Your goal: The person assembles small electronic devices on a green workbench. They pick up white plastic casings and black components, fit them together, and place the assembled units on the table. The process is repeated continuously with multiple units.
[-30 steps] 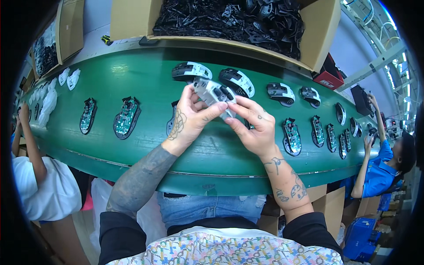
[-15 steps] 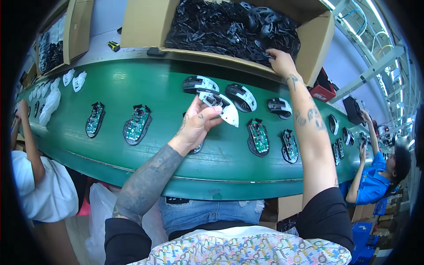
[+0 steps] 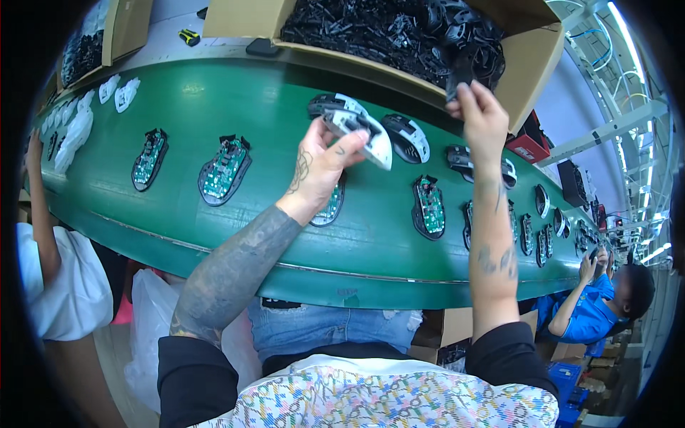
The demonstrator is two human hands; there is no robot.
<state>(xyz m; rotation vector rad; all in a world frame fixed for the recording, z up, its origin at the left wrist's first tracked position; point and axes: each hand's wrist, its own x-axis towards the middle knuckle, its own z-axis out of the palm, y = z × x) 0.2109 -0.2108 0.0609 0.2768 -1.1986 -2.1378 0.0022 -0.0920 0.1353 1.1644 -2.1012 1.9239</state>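
In my left hand point(image 3: 325, 162) I grip a white and black mouse shell point(image 3: 365, 137), tilted above the green belt. My right hand point(image 3: 484, 118) is raised at the front edge of a cardboard box point(image 3: 542, 60), its fingers pinching a dark plastic part point(image 3: 459, 75) that is smeared by motion. Loose black plastic parts point(image 3: 371, 39) fill the box. Close to my left hand, another mouse shell point(image 3: 335, 105) rests on the belt, with a third shell point(image 3: 407, 137) to its right. A mouse base with a green circuit board point(image 3: 328, 207) lies partly hidden under my left wrist.
More mouse bases point(image 3: 225, 171) are spread along the green belt point(image 3: 271, 242). White bagged pieces point(image 3: 75, 135) lie at the far left. A yellow and black tool point(image 3: 189, 37) sits behind the belt. Co-workers stand at left point(image 3: 68, 285) and right point(image 3: 589, 310).
My right hand has come up out of the box with a dark plastic part in its fingers. The left hand still holds the mouse shell, and the view has shifted slightly.
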